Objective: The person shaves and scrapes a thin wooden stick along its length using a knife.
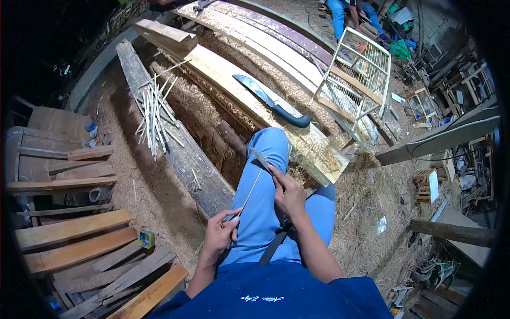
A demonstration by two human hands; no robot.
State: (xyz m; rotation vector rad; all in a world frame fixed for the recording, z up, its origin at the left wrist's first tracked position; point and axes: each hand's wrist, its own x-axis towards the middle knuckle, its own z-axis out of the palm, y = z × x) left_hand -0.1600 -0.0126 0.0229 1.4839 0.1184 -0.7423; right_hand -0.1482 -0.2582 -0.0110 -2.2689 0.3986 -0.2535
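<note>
My left hand (222,232) is closed on the lower end of a thin stick (251,193), which slants up over my thigh. In my right hand (289,194) is a small knife (260,158), its blade pointing up and left beside the stick's upper end. A larger knife (265,99) with a black handle lies on the pale plank in front of my knee. Several thin sticks (154,114) lie in a loose pile on the weathered beam to the left.
A barred wooden cage (355,80) stands at the upper right, near a seated person (340,16) in blue trousers. Cut boards (79,228) and a yellow tape measure (146,239) are at the left. Posts (451,232) jut in from the right.
</note>
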